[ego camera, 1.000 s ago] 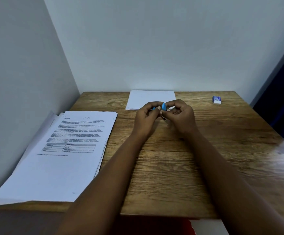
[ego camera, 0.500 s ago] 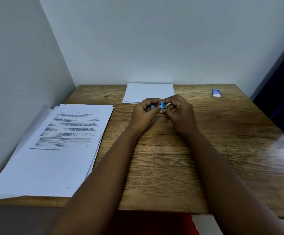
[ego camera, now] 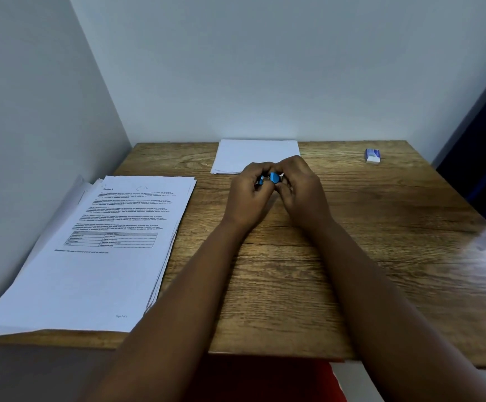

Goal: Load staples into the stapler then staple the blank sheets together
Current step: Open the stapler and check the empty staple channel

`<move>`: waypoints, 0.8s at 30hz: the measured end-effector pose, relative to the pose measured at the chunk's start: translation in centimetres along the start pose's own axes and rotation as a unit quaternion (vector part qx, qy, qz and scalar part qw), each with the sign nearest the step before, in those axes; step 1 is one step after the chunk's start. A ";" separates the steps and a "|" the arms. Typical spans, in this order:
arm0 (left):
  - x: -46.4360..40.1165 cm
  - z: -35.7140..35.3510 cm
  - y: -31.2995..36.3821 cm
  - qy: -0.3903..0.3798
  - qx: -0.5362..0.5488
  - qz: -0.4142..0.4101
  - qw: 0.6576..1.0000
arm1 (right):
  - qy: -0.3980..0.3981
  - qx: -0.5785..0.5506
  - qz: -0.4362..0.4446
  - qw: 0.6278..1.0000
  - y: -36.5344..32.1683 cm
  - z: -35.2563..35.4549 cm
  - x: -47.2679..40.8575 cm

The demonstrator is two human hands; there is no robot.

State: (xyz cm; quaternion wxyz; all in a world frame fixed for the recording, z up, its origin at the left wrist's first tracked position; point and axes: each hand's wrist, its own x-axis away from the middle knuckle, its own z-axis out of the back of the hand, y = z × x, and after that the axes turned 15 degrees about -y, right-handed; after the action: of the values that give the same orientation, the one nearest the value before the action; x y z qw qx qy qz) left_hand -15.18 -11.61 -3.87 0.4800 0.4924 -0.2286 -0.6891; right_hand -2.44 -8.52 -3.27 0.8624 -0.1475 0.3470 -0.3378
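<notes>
A small blue stapler (ego camera: 272, 178) is held over the middle of the wooden table (ego camera: 308, 271), mostly hidden by fingers. My left hand (ego camera: 249, 197) grips its left side with curled fingers. My right hand (ego camera: 301, 190) grips its right side, fingers curled over the top. Just behind the hands lies a small stack of blank white sheets (ego camera: 255, 153) near the back wall. A small blue and white staple box (ego camera: 372, 156) lies at the back right of the table. Whether the stapler is open, I cannot tell.
A thick pile of printed pages (ego camera: 97, 250) covers the table's left part, overhanging the front edge. Walls close in at the left and the back. A dark blue object (ego camera: 485, 158) stands past the table's right side.
Both hands have drawn closer round the stapler, so less blue shows than a second ago. The dark metal part seen below the hands earlier is hidden.
</notes>
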 end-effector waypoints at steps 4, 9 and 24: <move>-0.1 -0.1 0.0 -0.017 -0.055 -0.015 0.998 | -0.005 0.005 0.005 1.000 0.1 -0.2 -0.1; -0.2 -0.1 0.0 -0.018 -0.079 -0.024 0.996 | 0.005 -0.002 0.004 1.000 0.5 -0.4 -0.2; 0.3 0.4 0.4 -0.010 -0.046 -0.037 0.998 | 0.044 -0.303 -0.068 0.950 1.1 0.3 0.2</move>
State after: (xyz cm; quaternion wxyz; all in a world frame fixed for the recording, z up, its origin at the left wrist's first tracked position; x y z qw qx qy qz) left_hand -15.34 -12.10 -3.53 0.4737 0.4711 -0.1833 -0.7212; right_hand -1.59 -7.87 -3.66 0.7362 -0.4102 0.4595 -0.2803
